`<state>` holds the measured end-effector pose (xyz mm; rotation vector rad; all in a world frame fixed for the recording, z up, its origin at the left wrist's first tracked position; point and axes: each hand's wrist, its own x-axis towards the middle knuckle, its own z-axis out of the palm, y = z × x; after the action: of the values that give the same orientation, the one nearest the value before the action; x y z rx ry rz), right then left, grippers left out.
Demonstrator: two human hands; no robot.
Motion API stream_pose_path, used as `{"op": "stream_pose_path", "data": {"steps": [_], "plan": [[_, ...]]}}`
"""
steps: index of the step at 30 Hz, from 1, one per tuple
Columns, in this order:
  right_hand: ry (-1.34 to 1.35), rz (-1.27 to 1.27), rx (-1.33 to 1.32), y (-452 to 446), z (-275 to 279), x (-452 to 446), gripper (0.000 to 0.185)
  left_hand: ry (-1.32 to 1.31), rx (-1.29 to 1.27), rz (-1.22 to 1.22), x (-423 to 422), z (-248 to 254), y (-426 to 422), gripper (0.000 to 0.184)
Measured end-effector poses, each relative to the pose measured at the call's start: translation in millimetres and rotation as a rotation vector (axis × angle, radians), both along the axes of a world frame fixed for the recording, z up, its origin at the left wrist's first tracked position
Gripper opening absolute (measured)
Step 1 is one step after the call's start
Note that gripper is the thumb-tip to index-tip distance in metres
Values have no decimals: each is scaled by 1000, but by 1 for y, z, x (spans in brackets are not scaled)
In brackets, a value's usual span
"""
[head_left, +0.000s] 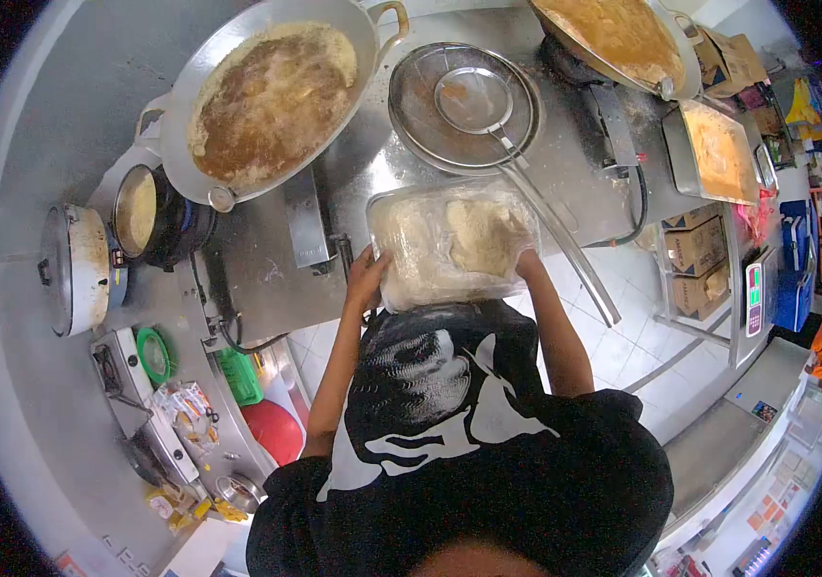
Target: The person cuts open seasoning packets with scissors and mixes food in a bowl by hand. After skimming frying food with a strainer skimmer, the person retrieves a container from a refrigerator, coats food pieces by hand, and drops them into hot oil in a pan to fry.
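Observation:
In front of my body is a clear plastic container [384,207] holding pale, flour-coloured lumps [483,236]; I cannot make out what they are. My left hand [370,277] grips its near left side, with the thumb over the rim. On the right side my right hand [528,264] holds the container, its fingers mostly hidden. Just beyond the container, a large round mesh strainer [411,106] lies on the steel counter with a smaller strainer [473,96] on top. The long metal handle [574,255] reaches past my right hand.
A large wok [358,58] of bubbling oil stands at the far left, and another wok [613,38] at the far right. Left of me are a dark pot [137,207] and a dented lidded pot [84,269]. A metal tray [719,154] sits at the right.

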<state>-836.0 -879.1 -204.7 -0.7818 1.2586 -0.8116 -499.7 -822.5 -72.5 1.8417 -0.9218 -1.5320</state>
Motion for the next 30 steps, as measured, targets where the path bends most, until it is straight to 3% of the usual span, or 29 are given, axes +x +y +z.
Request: {"op": "stream_pose_path", "data": {"steps": [2,3,5,8,11,13,15,17,21,24,26,28,29,30], "plan": [[47,95,-18,-3,-12,7,69,75,-9,55,-3,6,1,46],[65,120,42,-2,-16,5,58,112,-14,82,-4,9,2,46],[99,168,156,-7,58,23,41,99,18,48,-3,15,0,46],[120,177,-33,-10,82,22,45,163,-27,77,-1,13,4,47],[-21,121,149,-22,79,38,57,155,-18,72,3,2,8,48],[274,406,102,-24,93,52,63,165,-6,72,5,-5,9,49],[596,582,-106,-25,97,77,69,227,-17,105,6,-9,11,51],[940,631,-480,-20,98,102,74,169,-30,87,5,-2,10,51],[981,570,-693,3,96,103,69,190,-53,120,15,-31,16,53],[848,578,-211,-8,154,97,64,89,-40,137,25,-38,23,55],[981,284,-479,15,187,93,58,-89,-387,-20,47,-114,48,55],[1049,246,-770,12,162,72,56,32,-97,145,45,-56,43,54],[1096,262,-754,10,159,69,54,186,17,293,50,-35,51,54],[1150,260,-726,7,158,61,52,168,7,304,55,-36,55,53]]}}
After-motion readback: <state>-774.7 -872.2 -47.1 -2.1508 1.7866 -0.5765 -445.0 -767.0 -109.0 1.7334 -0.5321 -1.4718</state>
